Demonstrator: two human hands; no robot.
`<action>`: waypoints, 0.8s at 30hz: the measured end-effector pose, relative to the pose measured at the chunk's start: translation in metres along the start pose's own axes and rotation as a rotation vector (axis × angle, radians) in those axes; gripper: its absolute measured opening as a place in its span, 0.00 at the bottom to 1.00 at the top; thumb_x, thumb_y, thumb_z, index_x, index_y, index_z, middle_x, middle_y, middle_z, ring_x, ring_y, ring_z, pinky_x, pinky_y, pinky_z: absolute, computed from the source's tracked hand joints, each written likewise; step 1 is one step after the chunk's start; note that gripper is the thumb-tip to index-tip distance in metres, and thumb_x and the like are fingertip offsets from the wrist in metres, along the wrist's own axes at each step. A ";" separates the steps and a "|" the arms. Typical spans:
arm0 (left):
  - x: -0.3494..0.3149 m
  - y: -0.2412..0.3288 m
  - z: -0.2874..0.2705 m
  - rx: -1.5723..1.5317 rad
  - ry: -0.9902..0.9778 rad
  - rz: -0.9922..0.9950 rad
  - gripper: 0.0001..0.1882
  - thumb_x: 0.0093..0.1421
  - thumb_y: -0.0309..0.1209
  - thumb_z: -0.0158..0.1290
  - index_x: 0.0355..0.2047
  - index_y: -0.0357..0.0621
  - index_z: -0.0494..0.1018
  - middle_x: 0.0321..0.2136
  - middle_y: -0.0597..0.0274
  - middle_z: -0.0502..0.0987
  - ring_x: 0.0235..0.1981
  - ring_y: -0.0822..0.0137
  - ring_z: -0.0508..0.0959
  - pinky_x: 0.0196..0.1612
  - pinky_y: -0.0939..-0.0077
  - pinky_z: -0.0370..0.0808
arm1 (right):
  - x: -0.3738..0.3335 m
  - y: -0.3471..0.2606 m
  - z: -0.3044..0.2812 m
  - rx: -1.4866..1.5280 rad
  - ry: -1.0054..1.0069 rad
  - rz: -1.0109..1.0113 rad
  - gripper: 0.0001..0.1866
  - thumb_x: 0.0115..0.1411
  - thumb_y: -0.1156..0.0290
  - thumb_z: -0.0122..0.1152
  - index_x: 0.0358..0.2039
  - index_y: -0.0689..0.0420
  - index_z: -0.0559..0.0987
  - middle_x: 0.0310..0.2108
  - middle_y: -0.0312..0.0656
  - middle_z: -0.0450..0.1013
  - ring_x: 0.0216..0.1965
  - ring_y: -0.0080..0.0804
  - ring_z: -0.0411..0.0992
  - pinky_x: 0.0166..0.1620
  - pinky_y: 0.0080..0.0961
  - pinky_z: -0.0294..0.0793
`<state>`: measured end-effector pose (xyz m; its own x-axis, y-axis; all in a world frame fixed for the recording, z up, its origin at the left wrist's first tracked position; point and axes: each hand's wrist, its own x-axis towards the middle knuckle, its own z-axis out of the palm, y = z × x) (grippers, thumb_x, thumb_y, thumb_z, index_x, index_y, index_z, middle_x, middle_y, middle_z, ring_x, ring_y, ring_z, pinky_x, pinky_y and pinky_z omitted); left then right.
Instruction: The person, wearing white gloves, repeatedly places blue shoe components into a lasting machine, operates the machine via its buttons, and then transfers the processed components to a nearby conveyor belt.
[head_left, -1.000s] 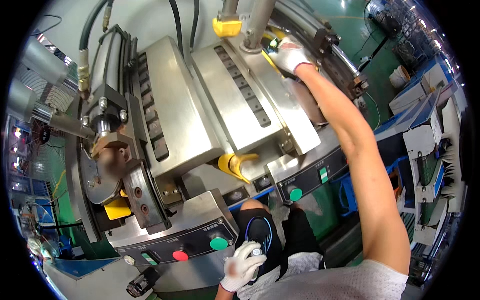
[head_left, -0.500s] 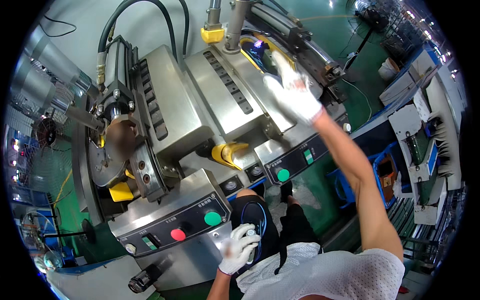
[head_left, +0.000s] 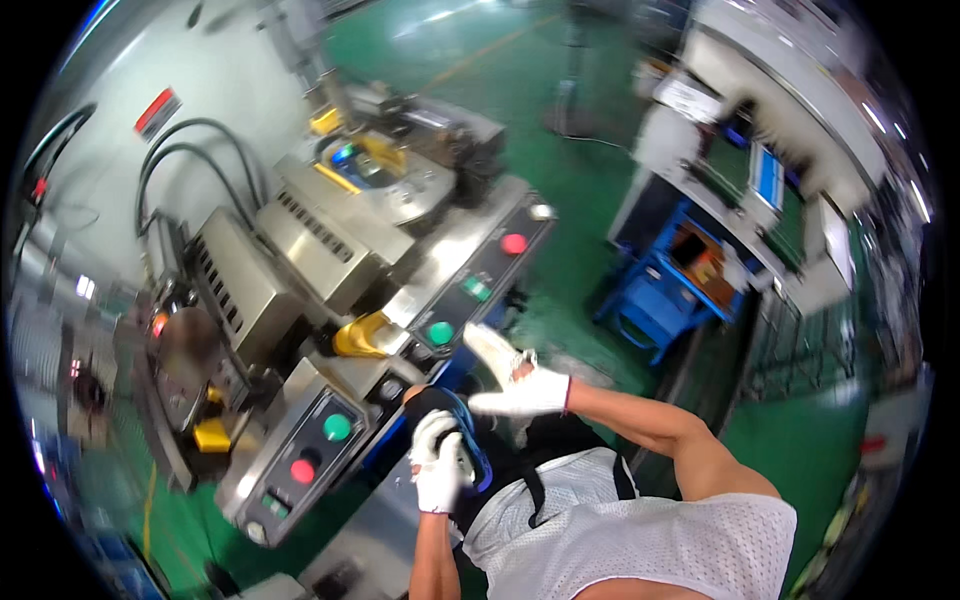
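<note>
My left hand (head_left: 437,465), in a white glove, is closed on a dark shoe (head_left: 477,452) with blue trim, low over my lap. The fingers cover part of the shoe. My right hand (head_left: 525,380), also gloved in white, is just to the right of the shoe, its thumb and fingers apart and nothing visible in it. Ahead stands a metal press machine (head_left: 318,240) with a yellow-edged mould (head_left: 340,178) at its far right station. Something dark with a bright blue-green spot lies in that mould.
Control panels with a green button (head_left: 441,333) and a red button (head_left: 303,471) line the machine's front. A curved yellow piece (head_left: 361,336) sticks out between them. To the right are a blue cart (head_left: 650,300) and another workstation (head_left: 770,200). Green floor (head_left: 560,240) runs between.
The view has swung right. My right hand has come back from the far right mould to beside the shoe. My left hand still holds the shoe.
</note>
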<state>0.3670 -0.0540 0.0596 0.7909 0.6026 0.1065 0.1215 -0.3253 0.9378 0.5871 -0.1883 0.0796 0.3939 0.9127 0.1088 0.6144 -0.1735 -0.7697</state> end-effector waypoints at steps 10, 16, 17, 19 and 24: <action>0.031 0.212 0.203 -0.065 -0.467 0.721 0.21 0.53 0.17 0.64 0.48 0.44 0.78 0.58 0.47 0.73 0.65 0.42 0.70 0.69 0.46 0.64 | -0.212 -0.031 -0.068 -0.016 0.840 0.187 0.61 0.54 0.55 0.76 0.77 0.66 0.48 0.76 0.58 0.49 0.78 0.49 0.49 0.78 0.40 0.48; 0.055 0.254 0.262 -0.287 -0.713 1.130 0.30 0.50 0.23 0.67 0.55 0.46 0.77 0.58 0.40 0.75 0.58 0.35 0.75 0.64 0.40 0.71 | -0.275 0.073 -0.222 -0.087 1.710 0.549 0.50 0.57 0.57 0.73 0.70 0.66 0.56 0.70 0.57 0.57 0.70 0.48 0.58 0.70 0.40 0.57; 0.058 0.240 0.253 -0.213 -0.739 1.111 0.28 0.52 0.25 0.68 0.56 0.46 0.77 0.58 0.41 0.76 0.57 0.36 0.77 0.63 0.40 0.72 | -0.283 0.103 -0.253 -0.143 1.733 0.592 0.48 0.58 0.57 0.72 0.69 0.66 0.57 0.69 0.57 0.59 0.69 0.48 0.59 0.69 0.40 0.58; 0.049 0.185 0.235 -0.182 -0.758 0.909 0.25 0.60 0.26 0.64 0.59 0.44 0.76 0.58 0.45 0.77 0.58 0.40 0.78 0.64 0.44 0.73 | -0.302 0.167 -0.309 -0.246 1.653 0.712 0.44 0.59 0.58 0.71 0.67 0.67 0.60 0.67 0.56 0.61 0.66 0.48 0.61 0.66 0.40 0.61; 0.006 0.076 0.176 0.023 -0.651 0.439 0.23 0.63 0.25 0.61 0.60 0.43 0.75 0.60 0.46 0.74 0.59 0.44 0.75 0.60 0.56 0.75 | -0.367 0.307 -0.425 -0.555 1.193 1.102 0.35 0.62 0.59 0.68 0.61 0.68 0.66 0.61 0.56 0.67 0.59 0.47 0.67 0.59 0.40 0.67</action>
<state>0.4865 -0.2035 0.0733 0.9609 -0.1306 0.2442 -0.2769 -0.4546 0.8465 0.9218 -0.7337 0.0706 0.8549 -0.4308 0.2889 -0.2312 -0.8151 -0.5313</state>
